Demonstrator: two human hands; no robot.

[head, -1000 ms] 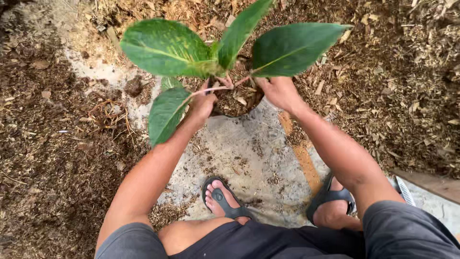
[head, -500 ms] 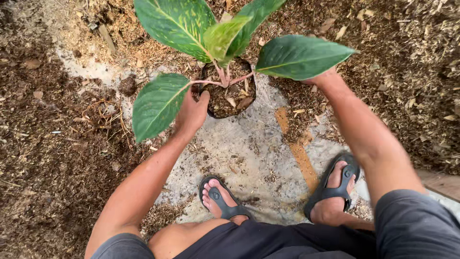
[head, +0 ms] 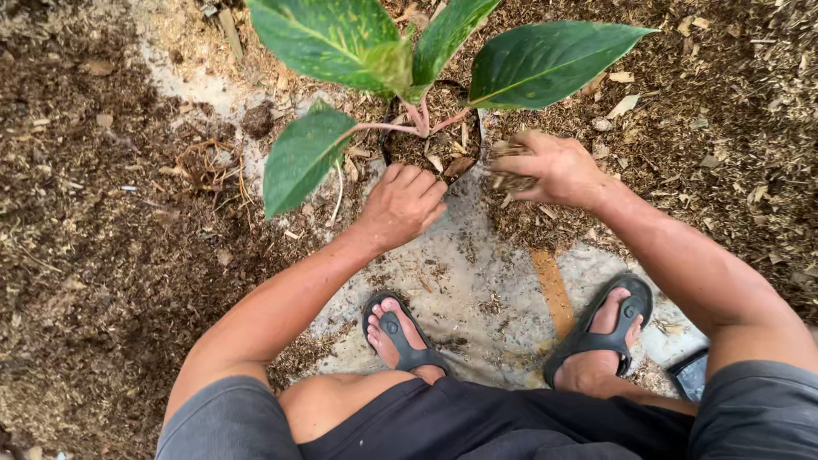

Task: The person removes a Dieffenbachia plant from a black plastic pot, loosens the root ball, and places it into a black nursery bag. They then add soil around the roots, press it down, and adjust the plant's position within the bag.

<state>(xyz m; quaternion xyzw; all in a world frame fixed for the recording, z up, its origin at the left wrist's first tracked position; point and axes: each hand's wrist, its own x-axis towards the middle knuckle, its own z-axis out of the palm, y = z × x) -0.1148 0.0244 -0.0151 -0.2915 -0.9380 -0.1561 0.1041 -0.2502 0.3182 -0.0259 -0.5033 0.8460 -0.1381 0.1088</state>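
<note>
The uppermost leaf [head: 328, 34] is cut off by the top edge. The pot [head: 426, 153] is largely hidden by leaves and mulch; only part of its rim is seen. The right hand [head: 554, 166] is motion-blurred, so its grip on the mulch cannot be judged. A dark object [head: 688, 375] at the right knee cannot be identified.

Leaves [head: 545, 60] overhang pot [head: 388, 153]; bare concrete [head: 477, 281] below hands open.

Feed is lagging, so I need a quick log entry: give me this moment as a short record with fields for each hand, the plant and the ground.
left hand: rests on rim of black pot, fingers bent
right hand: closed on a clump of mulch beside the pot
plant: upright in pot, broad green speckled leaves, pink stems
ground: pale concrete patch, wood mulch around
feet: in dark sandals
</note>
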